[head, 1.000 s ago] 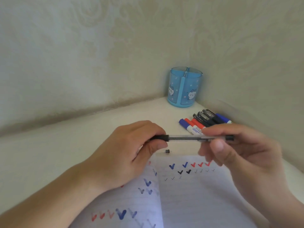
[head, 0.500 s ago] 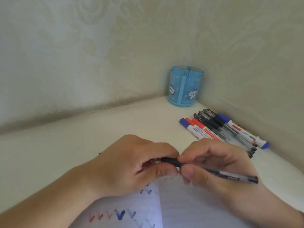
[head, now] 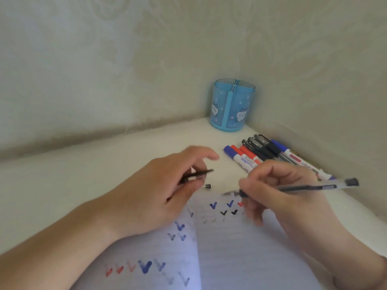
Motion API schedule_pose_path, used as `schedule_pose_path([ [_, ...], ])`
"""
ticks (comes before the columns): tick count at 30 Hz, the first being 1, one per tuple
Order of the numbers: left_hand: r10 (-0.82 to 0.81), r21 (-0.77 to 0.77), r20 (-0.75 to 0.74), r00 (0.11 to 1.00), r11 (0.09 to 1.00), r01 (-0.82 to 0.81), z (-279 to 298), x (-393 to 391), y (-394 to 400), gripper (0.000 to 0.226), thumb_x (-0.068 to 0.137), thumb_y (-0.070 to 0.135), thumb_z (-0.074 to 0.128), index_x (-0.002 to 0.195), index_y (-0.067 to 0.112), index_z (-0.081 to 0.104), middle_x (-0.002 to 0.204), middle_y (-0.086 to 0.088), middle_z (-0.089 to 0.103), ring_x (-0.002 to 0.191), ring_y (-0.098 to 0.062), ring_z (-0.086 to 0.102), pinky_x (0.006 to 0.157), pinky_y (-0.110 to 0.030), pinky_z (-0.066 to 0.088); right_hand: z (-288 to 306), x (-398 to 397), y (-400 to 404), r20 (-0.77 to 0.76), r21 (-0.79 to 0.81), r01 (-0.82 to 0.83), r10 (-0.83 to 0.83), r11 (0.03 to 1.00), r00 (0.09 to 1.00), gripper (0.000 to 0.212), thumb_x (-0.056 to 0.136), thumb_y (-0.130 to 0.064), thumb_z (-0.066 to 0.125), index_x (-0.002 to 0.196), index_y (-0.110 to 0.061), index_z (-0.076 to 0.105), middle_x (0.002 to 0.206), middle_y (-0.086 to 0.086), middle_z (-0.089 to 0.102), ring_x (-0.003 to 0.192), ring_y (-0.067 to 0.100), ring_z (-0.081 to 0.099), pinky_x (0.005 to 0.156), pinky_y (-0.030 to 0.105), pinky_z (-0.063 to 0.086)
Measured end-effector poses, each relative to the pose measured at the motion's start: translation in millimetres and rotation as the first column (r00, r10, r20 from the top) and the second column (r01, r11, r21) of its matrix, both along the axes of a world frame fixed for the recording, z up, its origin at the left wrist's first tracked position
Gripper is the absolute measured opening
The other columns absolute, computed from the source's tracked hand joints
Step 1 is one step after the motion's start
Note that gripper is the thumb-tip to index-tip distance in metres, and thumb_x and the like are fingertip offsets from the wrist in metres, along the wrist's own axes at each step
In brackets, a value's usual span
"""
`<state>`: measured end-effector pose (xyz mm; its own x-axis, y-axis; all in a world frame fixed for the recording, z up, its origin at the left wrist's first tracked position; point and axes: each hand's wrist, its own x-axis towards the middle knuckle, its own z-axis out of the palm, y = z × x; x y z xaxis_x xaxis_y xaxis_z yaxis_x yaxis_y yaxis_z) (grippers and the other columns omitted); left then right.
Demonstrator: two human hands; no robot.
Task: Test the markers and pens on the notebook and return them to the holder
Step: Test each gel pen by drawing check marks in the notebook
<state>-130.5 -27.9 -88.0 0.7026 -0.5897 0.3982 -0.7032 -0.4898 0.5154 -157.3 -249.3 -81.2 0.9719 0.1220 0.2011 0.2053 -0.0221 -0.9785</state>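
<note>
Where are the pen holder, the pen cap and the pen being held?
pen holder [head: 232, 105]: head view, on its blue front wall.
pen cap [head: 198, 174]: head view, on the dark cap pinched by the left hand [head: 167, 191].
pen [head: 314, 187]: head view, on the clear barrel behind the right hand [head: 278, 191].

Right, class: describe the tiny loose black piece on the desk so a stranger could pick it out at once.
Start at the open notebook with its coloured ticks. Just beyond its top edge, between the left hand and right hand, lies the small black piece on the white desk. Unlike the cap the left hand pinches, it lies loose, and it is much shorter.
</note>
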Motion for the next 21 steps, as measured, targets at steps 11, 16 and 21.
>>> schedule_pose_path([
  [11,-0.044,0.171,0.024,0.999,0.984,0.039,-3.6,0.4,3.2,0.033,0.093,0.035,0.045,0.124,0.044,0.045,0.103,0.018,0.064,0.086,-0.013,0.065,0.074,-0.031,0.053,-14.6,5.5,-1.1,0.139,-0.448,0.217,-0.172,0.867,0.975,0.036,0.075,-0.009,0.071,0.054,0.004,0.046,0.055,0.025,0.049,0.047,0.017,0.037,0.044,0.021,0.030],
  [16,-0.036,0.131,0.026,0.999,0.991,0.032,-4.4,2.1,2.3,0.031,0.093,0.034,0.047,0.123,0.042,0.048,0.103,0.013,0.065,0.090,-0.014,0.066,0.078,-0.034,0.053,-15.4,5.1,1.2,0.150,-0.479,0.190,-0.133,0.857,0.980,0.035,0.072,-0.007,0.070,0.049,-0.003,0.044,0.046,0.014,0.043,0.043,0.007,0.033,0.042,0.017,0.028],
  [21,-0.036,0.124,0.042,0.998,0.992,0.031,-5.1,2.2,2.3,0.030,0.093,0.034,0.048,0.122,0.041,0.048,0.100,0.013,0.065,0.092,-0.010,0.064,0.078,-0.031,0.053,-13.5,6.3,0.5,0.122,-0.501,0.153,-0.105,0.852,0.987,0.032,0.069,-0.006,0.068,0.051,0.000,0.042,0.051,0.021,0.045,0.045,0.011,0.035,0.043,0.023,0.030],
])
